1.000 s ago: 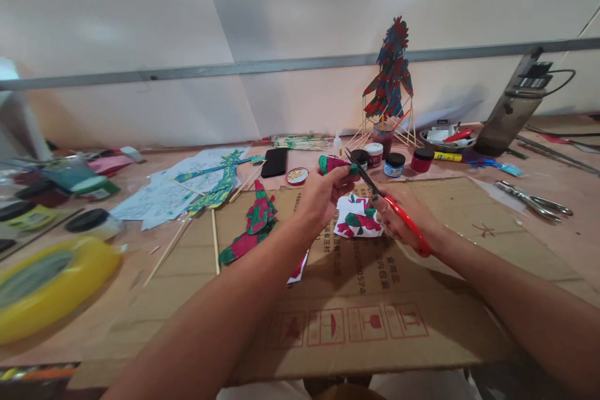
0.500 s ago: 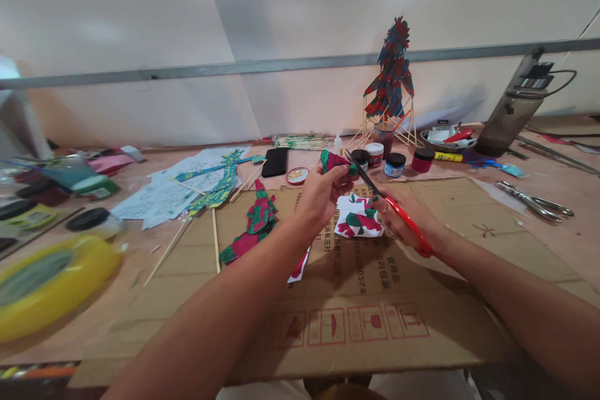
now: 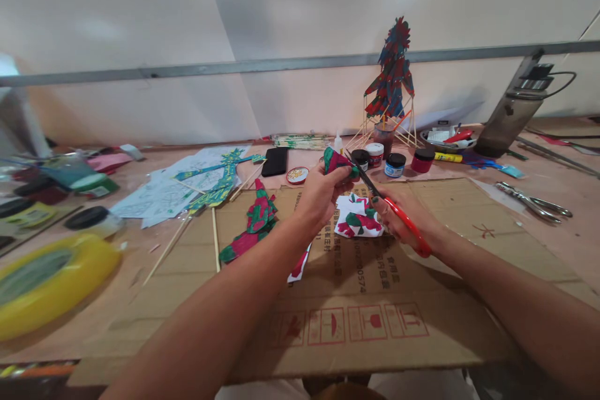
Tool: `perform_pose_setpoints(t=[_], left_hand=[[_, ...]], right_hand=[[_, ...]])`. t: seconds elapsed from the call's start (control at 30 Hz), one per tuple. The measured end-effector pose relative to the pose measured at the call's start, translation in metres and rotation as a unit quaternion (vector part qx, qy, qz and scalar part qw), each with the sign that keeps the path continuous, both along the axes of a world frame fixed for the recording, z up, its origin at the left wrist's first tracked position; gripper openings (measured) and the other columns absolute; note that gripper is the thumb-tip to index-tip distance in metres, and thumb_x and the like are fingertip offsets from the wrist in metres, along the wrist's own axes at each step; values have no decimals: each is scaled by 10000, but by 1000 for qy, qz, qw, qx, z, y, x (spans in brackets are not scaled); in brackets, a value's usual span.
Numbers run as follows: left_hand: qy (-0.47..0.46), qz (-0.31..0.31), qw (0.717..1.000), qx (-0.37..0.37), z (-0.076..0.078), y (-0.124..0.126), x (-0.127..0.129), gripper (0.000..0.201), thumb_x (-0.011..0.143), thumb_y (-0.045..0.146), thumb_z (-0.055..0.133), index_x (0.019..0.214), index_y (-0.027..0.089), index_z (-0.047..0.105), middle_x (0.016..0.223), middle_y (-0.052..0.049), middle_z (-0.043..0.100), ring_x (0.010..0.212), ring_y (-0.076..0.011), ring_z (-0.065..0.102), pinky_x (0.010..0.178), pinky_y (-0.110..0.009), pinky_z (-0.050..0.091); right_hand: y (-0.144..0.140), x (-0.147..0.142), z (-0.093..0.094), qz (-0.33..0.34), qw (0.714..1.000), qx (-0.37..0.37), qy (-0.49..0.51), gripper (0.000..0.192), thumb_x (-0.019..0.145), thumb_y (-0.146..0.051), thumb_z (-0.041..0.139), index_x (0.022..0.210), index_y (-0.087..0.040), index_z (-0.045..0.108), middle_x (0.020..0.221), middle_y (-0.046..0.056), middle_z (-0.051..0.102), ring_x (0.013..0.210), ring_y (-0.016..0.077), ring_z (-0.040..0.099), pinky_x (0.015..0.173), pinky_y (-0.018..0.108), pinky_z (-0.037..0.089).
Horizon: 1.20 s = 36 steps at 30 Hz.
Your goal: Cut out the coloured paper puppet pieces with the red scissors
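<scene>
Spreading along the near edge of the worktop (image 3: 572,184), a flat, creased sheet of brown cardboard (image 3: 347,350) bears printed symbols. At the worktop's far edge, a cone-like figure (image 3: 391,75) of overlapping red and blue flakes stands on thin sticks. A jagged crimson-and-green shape (image 3: 260,219) lies toward the cardboard's left edge. Near its far edge, the right hand (image 3: 417,212) grips red-handled scissors (image 3: 419,237), their dark, slender blades slanting away. The left hand (image 3: 323,197) pinches a crimson-and-green painted piece (image 3: 334,161), raised beside the blades; whether they touch it cannot be told. Below, on the cardboard, lie an irregular white sheet (image 3: 360,225) with painted patches and a narrow, pointed scrap (image 3: 300,265).
</scene>
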<state>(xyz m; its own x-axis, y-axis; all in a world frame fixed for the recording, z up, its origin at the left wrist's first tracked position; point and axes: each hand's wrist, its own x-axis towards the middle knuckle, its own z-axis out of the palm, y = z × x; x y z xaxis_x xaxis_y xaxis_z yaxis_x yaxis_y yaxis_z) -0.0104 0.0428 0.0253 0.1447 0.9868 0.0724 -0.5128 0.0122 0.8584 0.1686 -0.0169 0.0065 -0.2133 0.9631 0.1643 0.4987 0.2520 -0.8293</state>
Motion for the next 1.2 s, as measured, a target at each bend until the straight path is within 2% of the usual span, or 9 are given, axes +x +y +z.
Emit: perform_pose_setpoints(t=[0.27, 0.47, 0.63, 0.77, 0.9, 1.07, 1.2], left_hand=[[-5, -7, 1000, -7, 1, 0, 0, 291, 592, 221, 889, 784, 176, 674, 735, -15, 730, 642, -146, 688, 662, -284, 495], [-5, -7, 1000, -5, 2, -1, -1, 287, 607, 214, 885, 790, 186, 666, 741, -11, 726, 649, -149, 688, 679, -290, 502], [0, -10, 1000, -5, 2, -1, -2, 299, 598, 224, 882, 797, 188, 661, 726, -1, 717, 638, -146, 683, 666, -284, 492], [-1, -13, 1000, -5, 3, -1, -2, 284, 609, 209, 869, 808, 181, 667, 727, -5, 720, 630, -142, 682, 657, -279, 492], [-13, -9, 1000, -16, 3, 0, -2, 257, 636, 216, 850, 821, 186, 674, 739, -10, 735, 628, -148, 687, 658, -284, 509], [-19, 0, 1000, -23, 3, 2, -2, 214, 652, 208, 832, 792, 190, 671, 709, -11, 730, 611, -155, 679, 647, -290, 511], [-8, -8, 1000, -18, 4, 1, -3, 205, 635, 197, 837, 764, 182, 678, 698, -11, 725, 606, -144, 669, 661, -289, 513]], right_hand=[[-2, 0, 5, 12, 1000, 18, -12, 534, 986, -722, 483, 1043, -223, 663, 628, -9, 526, 498, 150, 417, 453, 277, 343], [-2, -1, 5, 5, 1000, 24, -9, 572, 974, -773, 484, 982, -234, 675, 598, -15, 496, 504, 157, 419, 457, 283, 333], [-3, -1, 9, 2, 999, 36, -24, 609, 943, -801, 493, 937, -218, 671, 657, 9, 558, 553, 163, 461, 496, 296, 376], [-4, -1, 11, 10, 999, 26, -25, 547, 976, -725, 485, 961, -209, 665, 613, -12, 527, 506, 153, 434, 472, 295, 372], [-6, -3, 12, 4, 999, 33, -27, 504, 973, -687, 508, 938, -215, 683, 648, 21, 574, 537, 173, 483, 484, 297, 382], [-4, -2, 6, 10, 1000, -12, 5, 472, 998, -653, 515, 1033, -218, 695, 565, -29, 470, 433, 142, 384, 391, 272, 328], [0, 1, 0, 16, 1000, -5, 11, 441, 990, -639, 561, 1024, -222, 702, 632, -5, 537, 478, 134, 411, 388, 249, 350]])
